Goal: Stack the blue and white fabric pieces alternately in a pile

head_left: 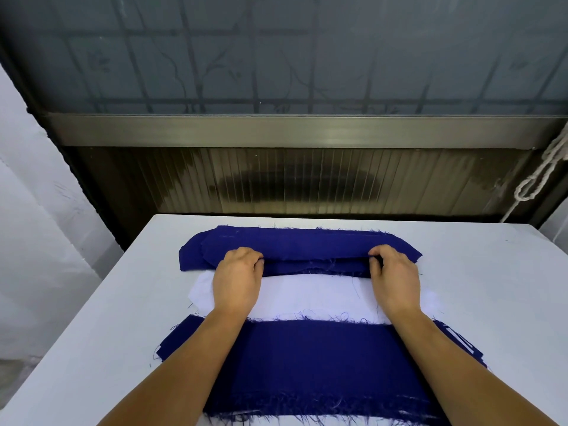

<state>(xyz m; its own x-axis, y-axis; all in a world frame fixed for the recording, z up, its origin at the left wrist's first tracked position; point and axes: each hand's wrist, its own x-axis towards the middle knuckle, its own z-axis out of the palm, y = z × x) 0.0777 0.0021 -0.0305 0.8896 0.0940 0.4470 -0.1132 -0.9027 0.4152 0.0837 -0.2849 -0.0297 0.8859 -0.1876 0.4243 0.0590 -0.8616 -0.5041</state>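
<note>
Pinching the near edge of the top blue piece (307, 244) at the far blue heap, both your hands are clamped on cloth: the left hand (238, 276) near its left end, the right hand (395, 278) near its right end, fingers curled over the frayed hem. The piece's long axis runs left to right across the desk (491, 272), square to your forearms, so both hands sit about equally near it and it lies just beyond your knuckles. The pile you are building (319, 358) lies close to you, under your forearms, with a blue layer on top and slivers of white showing at its right edge. Between the two sits the white fabric (313, 296), directly under your wrists. Judging by the blue top layer, a white piece would seem due next, so check your order. Any pull toward you carries cloth over the white fabric; lift clear or you may drag it. More blue pieces lie beneath the one you hold and could cling by their frayed threads.
</note>
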